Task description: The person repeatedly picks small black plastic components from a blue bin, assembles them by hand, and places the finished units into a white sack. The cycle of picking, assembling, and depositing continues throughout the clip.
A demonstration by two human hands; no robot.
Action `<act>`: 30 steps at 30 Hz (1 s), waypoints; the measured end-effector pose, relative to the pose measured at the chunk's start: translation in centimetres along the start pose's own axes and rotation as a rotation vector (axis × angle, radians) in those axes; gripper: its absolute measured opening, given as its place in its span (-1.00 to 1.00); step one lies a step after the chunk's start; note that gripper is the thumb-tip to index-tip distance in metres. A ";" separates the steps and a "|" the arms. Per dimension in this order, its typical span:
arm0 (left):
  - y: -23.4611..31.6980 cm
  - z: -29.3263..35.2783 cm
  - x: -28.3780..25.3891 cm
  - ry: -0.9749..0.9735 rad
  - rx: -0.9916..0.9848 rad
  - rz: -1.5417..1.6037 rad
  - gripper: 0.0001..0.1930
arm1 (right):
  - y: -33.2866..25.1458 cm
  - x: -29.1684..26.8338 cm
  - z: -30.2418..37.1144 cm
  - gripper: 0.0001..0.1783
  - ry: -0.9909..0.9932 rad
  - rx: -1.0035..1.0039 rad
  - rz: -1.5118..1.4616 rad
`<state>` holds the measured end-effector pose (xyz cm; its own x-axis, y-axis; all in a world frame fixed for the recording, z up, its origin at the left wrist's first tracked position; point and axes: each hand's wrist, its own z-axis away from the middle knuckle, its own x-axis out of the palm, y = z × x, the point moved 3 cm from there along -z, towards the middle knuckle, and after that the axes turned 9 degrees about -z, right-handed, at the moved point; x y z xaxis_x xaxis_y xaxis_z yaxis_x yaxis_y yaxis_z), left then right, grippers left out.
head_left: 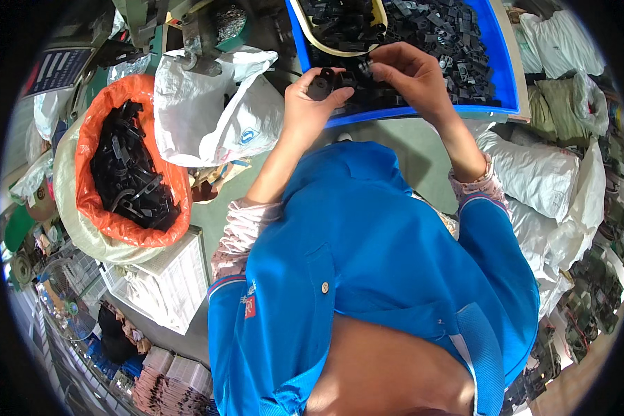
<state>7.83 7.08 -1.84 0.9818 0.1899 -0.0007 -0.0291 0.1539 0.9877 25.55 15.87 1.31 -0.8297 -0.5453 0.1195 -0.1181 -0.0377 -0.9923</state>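
Left hand: a worker's left hand (pixel 306 104) grips a dark, rounded black part (pixel 321 84) between thumb and fingers, the thumb lying along its near side
Right hand: thumb and forefinger of the right hand (pixel 417 80) close in a pinch on a small dark piece (pixel 367 66), its finer shape too small to tell
Black part: held above the near edge of the tray, left of the right hand's fingertips and near them, the two hands apart
Tray: a blue tray (pixel 512 87) spreads beneath the hands, heaped on its right side with small black pieces (pixel 457 45)
Oval bin: a cream-rimmed oval container (pixel 345 53) sits in the tray just beyond the hands, more dark pieces inside
Left of the worker: a white sack (pixel 187 118) gapes beside an orange bag (pixel 84 142) filled with black molded parts (pixel 128 170), a pale crate (pixel 180 284) standing near the bag
Right of the worker: white sacks (pixel 534 173) lie piled beside the work area
Worker: a bright blue shirt (pixel 374 229) over pale pink gathered sleeves (pixel 239 229), both forearms reaching forward to the tray
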 end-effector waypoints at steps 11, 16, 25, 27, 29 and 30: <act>2.2 1.1 -2.0 0.062 0.166 -0.354 -0.67 | -3.5 5.0 -2.1 -0.81 -0.433 -0.498 0.717; 2.1 1.7 -3.3 0.172 0.183 -0.204 -0.62 | -0.7 5.7 -5.4 -0.73 -0.414 -0.073 0.363; 2.0 2.2 -6.4 0.338 0.220 0.010 -0.85 | 4.1 9.7 -1.9 -0.62 -0.121 0.307 -0.386; 1.7 1.7 -8.3 0.358 0.370 -0.262 -0.87 | 4.6 9.7 -2.5 -0.63 -0.115 0.314 -0.441; 2.4 1.6 -9.4 0.366 0.486 -0.462 -0.89 | 4.4 9.4 -3.1 -0.63 -0.144 0.343 -0.436; 2.6 1.5 -9.7 0.348 0.494 -0.483 -0.88 | 4.3 9.4 -3.3 -0.63 -0.141 0.312 -0.414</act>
<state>-1.44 4.14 0.93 0.7465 0.5178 -0.4180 0.5549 -0.1378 0.8204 15.43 13.36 -1.70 -0.6645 -0.5382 0.5184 -0.2340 -0.5091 -0.8283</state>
